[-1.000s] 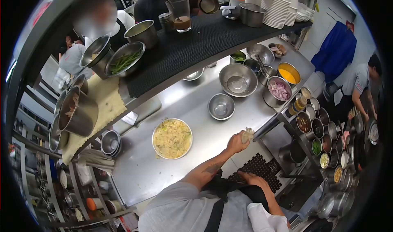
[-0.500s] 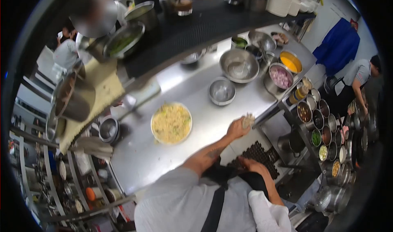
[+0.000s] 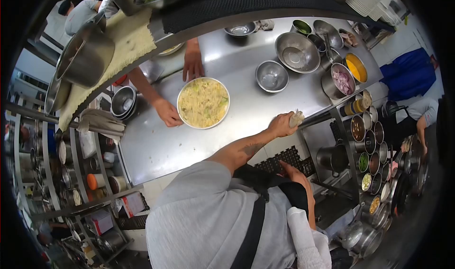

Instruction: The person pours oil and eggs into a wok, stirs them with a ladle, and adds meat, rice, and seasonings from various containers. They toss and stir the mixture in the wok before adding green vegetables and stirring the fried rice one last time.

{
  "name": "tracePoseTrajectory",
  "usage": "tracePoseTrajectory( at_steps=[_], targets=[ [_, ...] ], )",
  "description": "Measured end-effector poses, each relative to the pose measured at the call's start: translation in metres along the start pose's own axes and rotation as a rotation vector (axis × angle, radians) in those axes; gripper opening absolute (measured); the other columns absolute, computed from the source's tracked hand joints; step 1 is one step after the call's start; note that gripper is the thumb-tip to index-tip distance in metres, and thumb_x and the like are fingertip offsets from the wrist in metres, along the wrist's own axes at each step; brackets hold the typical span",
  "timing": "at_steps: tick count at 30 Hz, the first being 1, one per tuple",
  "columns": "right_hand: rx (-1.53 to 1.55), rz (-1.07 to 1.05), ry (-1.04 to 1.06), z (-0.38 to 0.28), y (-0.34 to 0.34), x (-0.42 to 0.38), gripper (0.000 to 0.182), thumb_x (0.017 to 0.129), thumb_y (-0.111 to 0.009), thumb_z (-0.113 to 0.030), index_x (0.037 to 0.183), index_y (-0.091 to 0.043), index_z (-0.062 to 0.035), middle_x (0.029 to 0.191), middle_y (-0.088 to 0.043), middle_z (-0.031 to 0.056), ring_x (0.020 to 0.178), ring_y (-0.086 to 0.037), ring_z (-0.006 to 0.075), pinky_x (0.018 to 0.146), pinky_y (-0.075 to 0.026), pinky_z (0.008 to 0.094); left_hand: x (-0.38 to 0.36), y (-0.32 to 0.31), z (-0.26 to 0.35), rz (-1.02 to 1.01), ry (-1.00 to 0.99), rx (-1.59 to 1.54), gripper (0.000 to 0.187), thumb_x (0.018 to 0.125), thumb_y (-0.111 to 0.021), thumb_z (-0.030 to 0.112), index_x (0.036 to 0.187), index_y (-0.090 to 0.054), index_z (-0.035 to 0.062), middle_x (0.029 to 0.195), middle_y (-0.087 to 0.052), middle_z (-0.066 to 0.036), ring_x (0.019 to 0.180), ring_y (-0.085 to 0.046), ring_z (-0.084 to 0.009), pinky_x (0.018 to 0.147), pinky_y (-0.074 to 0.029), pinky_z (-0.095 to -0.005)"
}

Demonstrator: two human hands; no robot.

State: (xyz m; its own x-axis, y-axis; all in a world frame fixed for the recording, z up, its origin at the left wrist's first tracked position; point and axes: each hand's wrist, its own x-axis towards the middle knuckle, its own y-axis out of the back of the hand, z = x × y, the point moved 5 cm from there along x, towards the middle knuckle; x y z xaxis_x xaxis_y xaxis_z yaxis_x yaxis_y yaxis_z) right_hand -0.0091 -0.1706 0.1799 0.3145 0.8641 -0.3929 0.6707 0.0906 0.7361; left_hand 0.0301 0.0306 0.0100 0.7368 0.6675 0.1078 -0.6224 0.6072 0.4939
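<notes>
My left hand (image 3: pixel 282 125) is closed around a crumpled beige cloth (image 3: pixel 296 120) at the front edge of the steel table. My right hand (image 3: pixel 293 171) hangs lower, near my waist and the black apron; its fingers are mostly hidden. On the table to the left stands a round white-rimmed bowl of fried rice (image 3: pixel 203 102) with green bits in it. A co-worker's hand (image 3: pixel 167 113) is at the bowl's left rim, and that person's other hand (image 3: pixel 193 64) reaches down to its far side. Farther right sits a small steel bowl (image 3: pixel 272 76).
A large steel bowl (image 3: pixel 297 52), a pot of chopped onion (image 3: pixel 341 80) and a container of orange liquid (image 3: pixel 355 67) stand at the table's right end. A raised shelf (image 3: pixel 237 5) crosses above the back. Ingredient containers (image 3: pixel 363 162) line the right side. Stacked bowls (image 3: pixel 123 101) sit left.
A co-worker's two hands have come in from the far side to the bowl of fried rice. My view has shifted; my left hand still grips the cloth.
</notes>
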Motion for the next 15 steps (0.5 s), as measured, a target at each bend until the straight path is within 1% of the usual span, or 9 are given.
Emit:
tracePoseTrajectory(
  at_steps=[2,5,7,9,11,13,15],
  targets=[
    [-0.022,-0.028,-0.001,-0.002,-0.001,0.000,0.051,0.088,-0.068,-0.032,0.134,-0.057,-0.0126,0.110,-0.067,0.0180,0.103,-0.065,0.0362,0.087,-0.051,0.0417,0.003,-0.001,-0.006,0.009,-0.018,0.019,0.051,0.078,-0.066,0.033,0.118,-0.057,0.0024,0.097,-0.068,-0.026,0.094,-0.065,-0.0421,0.087,-0.052,-0.0462],
    [0.014,0.002,0.038,0.002,-0.003,-0.001,0.052,0.088,-0.069,-0.033,0.134,-0.057,-0.0137,0.107,-0.067,0.0182,0.101,-0.065,0.0360,0.086,-0.051,0.0417,0.003,-0.004,-0.010,0.029,-0.032,0.020,0.051,0.077,-0.066,0.035,0.116,-0.057,0.0028,0.097,-0.068,-0.025,0.093,-0.065,-0.0425,0.085,-0.053,-0.0474],
    [0.046,0.024,0.069,0.001,0.000,-0.003,0.052,0.087,-0.070,-0.033,0.133,-0.058,-0.0141,0.107,-0.067,0.0190,0.100,-0.066,0.0357,0.086,-0.051,0.0417,0.003,-0.007,-0.009,0.037,-0.052,0.019,0.052,0.076,-0.067,0.036,0.116,-0.057,0.0032,0.097,-0.068,-0.025,0.092,-0.065,-0.0429,0.084,-0.053,-0.0486],
    [0.024,0.031,0.049,0.003,-0.002,-0.003,0.051,0.086,-0.071,-0.031,0.132,-0.058,-0.0136,0.108,-0.067,0.0196,0.101,-0.065,0.0366,0.085,-0.051,0.0430,0.004,-0.007,-0.011,-0.022,-0.009,-0.033,0.052,0.076,-0.067,0.035,0.115,-0.057,0.0028,0.096,-0.068,-0.024,0.091,-0.065,-0.0439,0.083,-0.053,-0.0489],
    [0.020,0.034,0.079,0.001,-0.003,-0.001,0.051,0.084,-0.072,-0.029,0.131,-0.059,-0.0123,0.108,-0.067,0.0206,0.102,-0.065,0.0380,0.086,-0.051,0.0442,0.003,-0.002,-0.005,-0.014,-0.038,-0.015,0.054,0.076,-0.068,0.035,0.117,-0.057,0.0026,0.094,-0.068,-0.026,0.089,-0.066,-0.0441,0.082,-0.053,-0.0490],
    [0.011,-0.018,0.030,-0.009,0.005,-0.001,0.052,0.083,-0.073,-0.028,0.131,-0.059,-0.0121,0.108,-0.067,0.0217,0.104,-0.064,0.0390,0.088,-0.051,0.0445,0.003,-0.003,-0.006,0.020,-0.069,0.025,0.057,0.076,-0.068,0.036,0.120,-0.056,0.0018,0.092,-0.068,-0.027,0.088,-0.066,-0.0441,0.081,-0.054,-0.0492],
    [0.022,-0.020,-0.007,-0.018,0.013,-0.005,0.053,0.082,-0.073,-0.030,0.131,-0.059,-0.0127,0.108,-0.067,0.0224,0.106,-0.064,0.0389,0.090,-0.050,0.0438,0.003,-0.007,-0.007,0.028,-0.066,0.013,0.058,0.077,-0.068,0.036,0.122,-0.056,0.0009,0.092,-0.068,-0.027,0.088,-0.066,-0.0438,0.082,-0.053,-0.0492]
  ],
)
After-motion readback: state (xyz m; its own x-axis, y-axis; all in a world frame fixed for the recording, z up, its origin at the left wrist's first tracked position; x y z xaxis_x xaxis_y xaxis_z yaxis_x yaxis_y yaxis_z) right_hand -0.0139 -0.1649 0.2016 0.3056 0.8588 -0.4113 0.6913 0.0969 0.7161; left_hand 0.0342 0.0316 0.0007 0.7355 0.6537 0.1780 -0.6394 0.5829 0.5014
